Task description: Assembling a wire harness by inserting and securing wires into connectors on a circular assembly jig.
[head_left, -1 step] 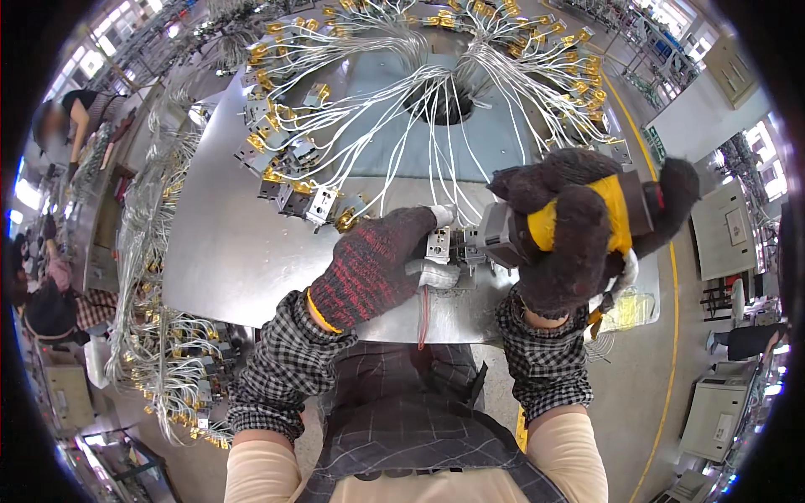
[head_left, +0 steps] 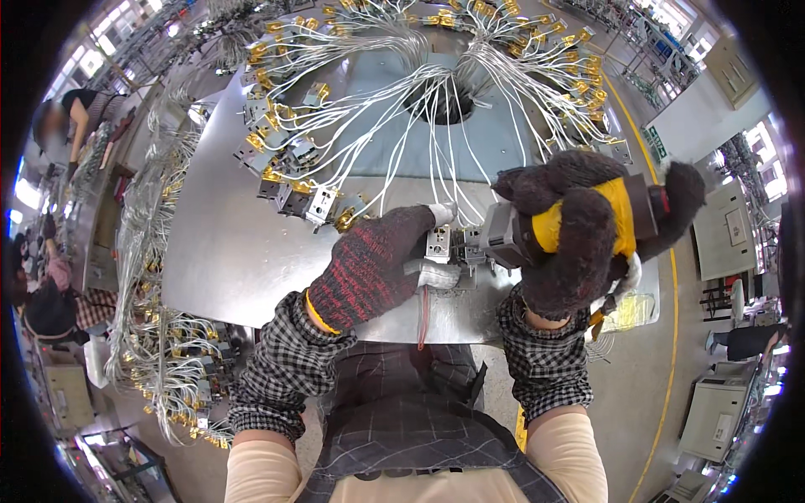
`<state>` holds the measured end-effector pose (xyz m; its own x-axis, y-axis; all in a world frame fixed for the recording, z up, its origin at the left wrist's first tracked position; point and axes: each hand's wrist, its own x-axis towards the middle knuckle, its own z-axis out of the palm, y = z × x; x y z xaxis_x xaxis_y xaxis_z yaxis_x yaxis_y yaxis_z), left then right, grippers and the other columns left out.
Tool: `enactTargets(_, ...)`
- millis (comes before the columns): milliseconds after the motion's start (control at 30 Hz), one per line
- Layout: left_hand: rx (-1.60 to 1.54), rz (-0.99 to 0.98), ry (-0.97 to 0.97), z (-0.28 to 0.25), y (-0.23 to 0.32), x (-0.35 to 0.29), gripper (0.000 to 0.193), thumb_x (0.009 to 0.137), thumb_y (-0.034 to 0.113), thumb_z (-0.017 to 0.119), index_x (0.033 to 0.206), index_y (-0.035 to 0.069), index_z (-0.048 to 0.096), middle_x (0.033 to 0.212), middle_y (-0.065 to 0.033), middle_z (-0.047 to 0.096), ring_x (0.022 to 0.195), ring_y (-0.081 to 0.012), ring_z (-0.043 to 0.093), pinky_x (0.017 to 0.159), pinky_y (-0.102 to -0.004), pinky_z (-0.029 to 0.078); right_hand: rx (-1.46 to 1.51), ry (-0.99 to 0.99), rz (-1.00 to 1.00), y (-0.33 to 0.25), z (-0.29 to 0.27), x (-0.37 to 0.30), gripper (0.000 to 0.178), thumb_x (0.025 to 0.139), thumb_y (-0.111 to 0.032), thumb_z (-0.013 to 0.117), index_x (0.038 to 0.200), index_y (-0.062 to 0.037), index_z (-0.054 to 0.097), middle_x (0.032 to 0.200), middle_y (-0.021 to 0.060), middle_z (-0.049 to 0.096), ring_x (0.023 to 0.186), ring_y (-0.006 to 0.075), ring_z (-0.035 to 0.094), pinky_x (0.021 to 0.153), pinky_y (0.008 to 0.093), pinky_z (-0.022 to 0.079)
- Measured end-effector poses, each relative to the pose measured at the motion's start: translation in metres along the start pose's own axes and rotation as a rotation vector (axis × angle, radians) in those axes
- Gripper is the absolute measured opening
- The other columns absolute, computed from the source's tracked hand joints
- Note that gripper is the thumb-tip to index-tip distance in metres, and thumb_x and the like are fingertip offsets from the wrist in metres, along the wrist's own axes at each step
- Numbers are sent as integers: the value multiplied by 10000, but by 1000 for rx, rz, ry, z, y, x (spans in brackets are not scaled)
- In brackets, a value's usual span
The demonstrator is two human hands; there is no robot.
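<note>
My left hand [head_left: 373, 260], in a dark red-and-black knit glove with pale wrapping on its fingertips, closes round a small metal connector block [head_left: 438, 243] on the table near its front edge. My right hand [head_left: 570, 243], in a dark fuzzy glove, grips a power screwdriver [head_left: 547, 226] wrapped with yellow tape. The tool lies almost level, its grey nose pointing left at the hardware beside the block. Whether its tip touches the block cannot be made out. A thin reddish wire [head_left: 423, 318] hangs over the table edge below my left hand.
White wires [head_left: 432, 142] fan out from a hole in the metal table [head_left: 226, 260] to several yellow-tagged connectors round its rim. More wire bundles [head_left: 138, 277] hang at the left. A clear yellowish pack [head_left: 633, 310] sits right of my wrist. People [head_left: 80, 126] work at the left.
My right hand and the screwdriver have shifted very slightly to the right. My left hand stays on the connector block almost unmoved.
</note>
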<state>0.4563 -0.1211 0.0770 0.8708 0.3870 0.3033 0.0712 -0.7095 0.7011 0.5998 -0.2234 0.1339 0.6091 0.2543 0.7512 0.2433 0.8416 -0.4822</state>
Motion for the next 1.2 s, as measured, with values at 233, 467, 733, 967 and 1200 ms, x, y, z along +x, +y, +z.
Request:
enactTargets(233, 106, -10, -43, 3, -1, 7, 596, 760, 359, 767, 1233, 64, 555, 1031, -161, 637, 902, -345, 654, 761, -435, 526, -21, -34, -5, 3, 1, -1, 726, 892, -21, 631, 1461, -229, 232, 1044, 137, 604, 794, 230, 640, 681, 449, 596)
enactTargets(467, 45, 11, -38, -14, 4, 4, 702, 771, 318, 753, 1359, 63, 466, 1154, -178, 609, 998, -354, 629, 821, -442, 515, -159, -195, 225, 7, -36, -24, 576, 947, -134, 583, 1432, -64, 281, 1207, 179, 559, 1015, 256, 628, 881, 437, 557)
enactTargets(733, 1081, 323, -261, -48, -31, -11, 503, 794, 245, 612, 1283, 141, 559, 1243, -77, 592, 1050, -238, 582, 881, -351, 467, -370, -195, 447, 10, -45, -33, 488, 1017, -268, 464, 1429, -45, 327, 1337, 178, 479, 1200, 281, 531, 1036, 473, 453)
enactTargets(967, 1197, 605, -313, -66, -60, -8, 392, 810, 253, 580, 1188, 148, 590, 1234, -77, 586, 1017, -246, 585, 840, -400, 473, -33, 116, 403, 14, -21, -24, 750, 711, -63, 837, 1326, -50, 406, 992, 117, 667, 855, 198, 678, 747, 342, 577)
enactTargets(1200, 547, 227, -6, -96, -36, 11, 329, 802, 193, 598, 1119, 105, 596, 1058, -108, 629, 910, -257, 625, 765, -364, 506, -18, -82, 437, 8, -23, -19, 427, 931, -174, 647, 1278, -6, 464, 1067, 162, 624, 897, 278, 669, 793, 413, 588)
